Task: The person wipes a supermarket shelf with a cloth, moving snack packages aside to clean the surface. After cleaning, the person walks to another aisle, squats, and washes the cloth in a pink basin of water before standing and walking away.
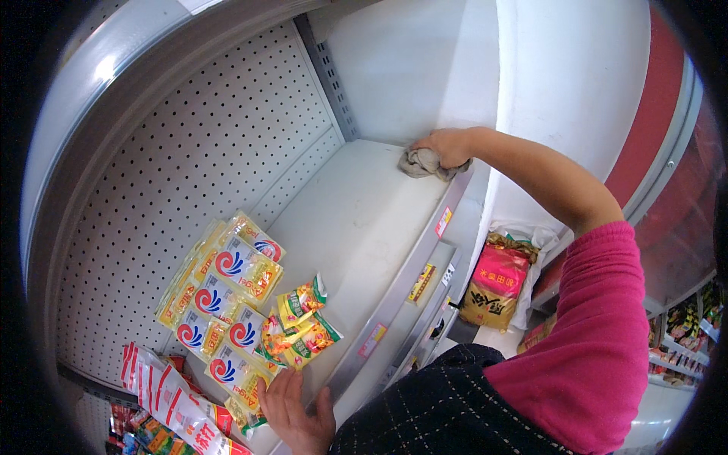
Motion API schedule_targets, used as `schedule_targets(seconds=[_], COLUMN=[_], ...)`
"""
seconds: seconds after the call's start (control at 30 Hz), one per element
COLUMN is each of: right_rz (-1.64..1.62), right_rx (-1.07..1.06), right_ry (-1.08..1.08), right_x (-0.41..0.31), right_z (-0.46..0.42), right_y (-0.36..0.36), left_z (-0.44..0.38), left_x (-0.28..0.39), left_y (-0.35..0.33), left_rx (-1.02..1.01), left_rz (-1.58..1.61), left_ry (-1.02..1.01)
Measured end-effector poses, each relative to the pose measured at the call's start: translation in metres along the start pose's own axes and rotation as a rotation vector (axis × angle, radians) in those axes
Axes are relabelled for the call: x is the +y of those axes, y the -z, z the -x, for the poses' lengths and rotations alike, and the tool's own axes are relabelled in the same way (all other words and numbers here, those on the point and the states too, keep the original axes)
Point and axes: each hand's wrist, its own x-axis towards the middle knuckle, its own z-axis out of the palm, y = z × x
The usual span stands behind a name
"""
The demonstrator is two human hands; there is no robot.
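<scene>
My right hand (pixel 452 147) grips a crumpled grey-beige cloth (pixel 420 163) and presses it on the white metal shelf (pixel 364 210), by the front corner at the far side panel. My left hand (pixel 296 406) rests near the shelf's front edge, thumb apart from the fingers, its fingertips touching the nearest packets. Beside it stand rows of Angel sachets (pixel 239 330) with red and blue swirls. Small yellow food packets (pixel 301 335) lie loosely heaped against them. Faint smudges mark the bare part of the shelf.
A perforated back panel (pixel 187 153) rises behind the shelf. Price tags (pixel 372 340) line its front lip (pixel 398 278). Red-and-white bags (pixel 182 406) lie at the lower left. Lower shelves hold a yellow box (pixel 422 283). A pink and gold rice bag (pixel 495 278) stands by the wall.
</scene>
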Motion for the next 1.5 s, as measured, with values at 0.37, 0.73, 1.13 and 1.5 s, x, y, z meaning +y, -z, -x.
schedule_targets(seconds=[0.37, 0.73, 1.13, 1.5], right_rz=[0.755, 0.616, -0.045, -0.871], right_rx=[-0.168, -0.386, -0.274, 0.194], right_ry=[-0.119, -0.467, -0.760, -0.616], right_x=[-0.023, -0.032, 0.066, -0.031], right_z=[0.030, 0.122, 0.310, 0.297], right_y=[0.015, 0.003, -0.296, -0.327], left_z=[0.008, 0.013, 0.032, 0.055], left_x=[-0.002, 0.001, 0.007, 0.089], left_y=[-0.004, 0.005, -0.004, -0.197], left_rx=[-0.071, -0.026, 0.222, -1.071], left_rz=[0.035, -0.039, 0.476, 1.368], left_ry=[0.037, 0.004, -0.289, 0.314])
